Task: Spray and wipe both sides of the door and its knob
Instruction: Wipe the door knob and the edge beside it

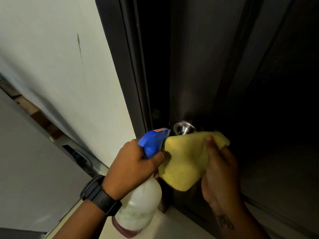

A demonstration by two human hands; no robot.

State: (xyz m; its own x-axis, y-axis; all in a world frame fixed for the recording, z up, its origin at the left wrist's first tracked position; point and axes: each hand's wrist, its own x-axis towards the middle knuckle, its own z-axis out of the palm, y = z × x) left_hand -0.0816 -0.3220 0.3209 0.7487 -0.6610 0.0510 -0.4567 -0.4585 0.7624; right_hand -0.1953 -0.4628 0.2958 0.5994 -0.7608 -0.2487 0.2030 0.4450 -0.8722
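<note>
A dark door [215, 69] fills the right half of the head view, with a round silver knob [183, 127] low on its left edge. My left hand [131, 168] grips a white spray bottle [139, 207] with a blue trigger head [153, 140], its nozzle pointing at the knob from just left of it. My right hand [221, 171] holds a yellow cloth [186, 161] bunched just below and right of the knob, the cloth's top edge touching the knob's stem. A black watch sits on my left wrist.
The dark door frame [127, 66] runs beside a pale green wall [60, 57] on the left. A light floor [181, 226] shows at the bottom. Grey surfaces and a dim gap with clutter lie at lower left.
</note>
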